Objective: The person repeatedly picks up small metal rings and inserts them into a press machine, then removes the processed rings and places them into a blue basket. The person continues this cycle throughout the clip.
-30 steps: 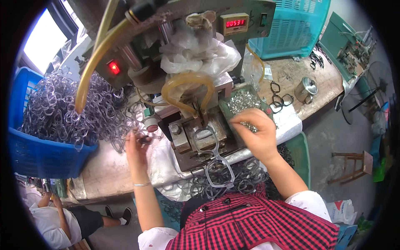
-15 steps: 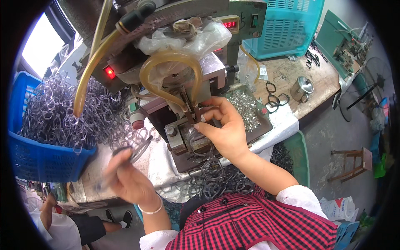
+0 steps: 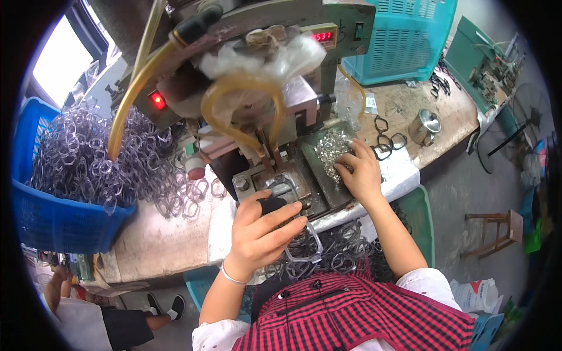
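Observation:
My left hand (image 3: 253, 238) is closed on a greyish see-through eyeglass frame (image 3: 319, 248). One rim of the frame lies over the metal block under the press head, and the other rim sticks out below my fingers. My right hand (image 3: 364, 175) reaches into a shallow metal tray (image 3: 335, 198) right of the block. Its fingertips are bent together among small shiny metal pieces (image 3: 329, 146); whether they pinch one is hidden. Over the frame stands the bench press (image 3: 301, 99), with amber tubes (image 3: 209, 99) curving down to its tip.
A blue basket (image 3: 70, 225) heaped with clear eyeglass frames (image 3: 88, 158) stands at left. Dark frames (image 3: 342, 245) pile up before me. A metal cup (image 3: 426, 126), loose dark frames (image 3: 386, 143) and a turquoise crate (image 3: 404, 47) are at right. Another person (image 3: 82, 310) is at lower left.
My right hand has left the press tip and moved right into the tray. My left hand has come from the left, bringing an eyeglass frame onto the block.

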`<state>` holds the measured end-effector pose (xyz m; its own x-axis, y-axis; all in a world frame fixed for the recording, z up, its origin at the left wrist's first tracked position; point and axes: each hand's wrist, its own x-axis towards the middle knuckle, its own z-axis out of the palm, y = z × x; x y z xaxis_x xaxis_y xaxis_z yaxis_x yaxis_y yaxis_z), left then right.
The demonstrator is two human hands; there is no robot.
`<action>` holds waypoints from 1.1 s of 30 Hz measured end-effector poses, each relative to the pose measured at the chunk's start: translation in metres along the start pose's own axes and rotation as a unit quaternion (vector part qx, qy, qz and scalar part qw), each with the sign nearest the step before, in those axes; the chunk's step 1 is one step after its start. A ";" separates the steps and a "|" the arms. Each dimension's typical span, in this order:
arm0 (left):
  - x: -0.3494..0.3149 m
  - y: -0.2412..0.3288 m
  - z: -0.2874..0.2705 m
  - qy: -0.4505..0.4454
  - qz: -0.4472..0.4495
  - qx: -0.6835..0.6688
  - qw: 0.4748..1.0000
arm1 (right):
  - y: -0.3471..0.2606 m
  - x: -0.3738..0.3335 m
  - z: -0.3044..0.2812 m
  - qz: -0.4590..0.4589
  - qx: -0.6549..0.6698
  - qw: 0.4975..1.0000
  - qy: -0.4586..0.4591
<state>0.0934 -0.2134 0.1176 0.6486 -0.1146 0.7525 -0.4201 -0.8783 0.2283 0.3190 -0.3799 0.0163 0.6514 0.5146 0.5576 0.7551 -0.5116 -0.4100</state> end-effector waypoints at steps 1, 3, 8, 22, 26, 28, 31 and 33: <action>0.001 0.000 -0.002 -0.006 -0.004 -0.005 1.000 | 0.002 0.001 0.001 -0.004 0.013 1.000 0.006; 0.001 0.003 -0.001 -0.011 -0.017 -0.011 1.000 | -0.006 0.003 0.004 -0.003 -0.002 0.999 0.032; -0.007 0.002 0.011 0.011 -0.026 0.006 1.000 | -0.023 0.018 0.015 -0.075 -0.007 0.997 -0.021; -0.067 0.006 -0.033 0.327 -0.369 -0.055 0.868 | -0.011 0.009 -0.018 -0.055 0.037 0.997 0.051; -0.075 -0.109 -0.032 0.018 -0.320 0.256 0.912 | -0.027 0.015 -0.018 -0.007 0.122 0.991 0.063; -0.113 -0.137 -0.009 -0.097 -0.383 0.333 0.856 | -0.032 0.014 -0.014 0.041 0.174 0.982 0.063; -0.121 -0.147 0.017 -0.107 -0.459 0.340 0.814 | -0.028 -0.001 -0.026 0.086 0.223 0.969 0.061; -0.116 -0.153 0.030 -0.102 -0.480 0.365 0.791 | -0.043 -0.002 -0.042 0.092 0.283 0.954 0.037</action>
<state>0.1022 -0.0797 -0.0231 0.5669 0.7608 0.3159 0.7585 -0.6317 0.1601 0.2821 -0.3882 0.0626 0.7854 0.3905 0.4802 0.5619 -0.1244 -0.8178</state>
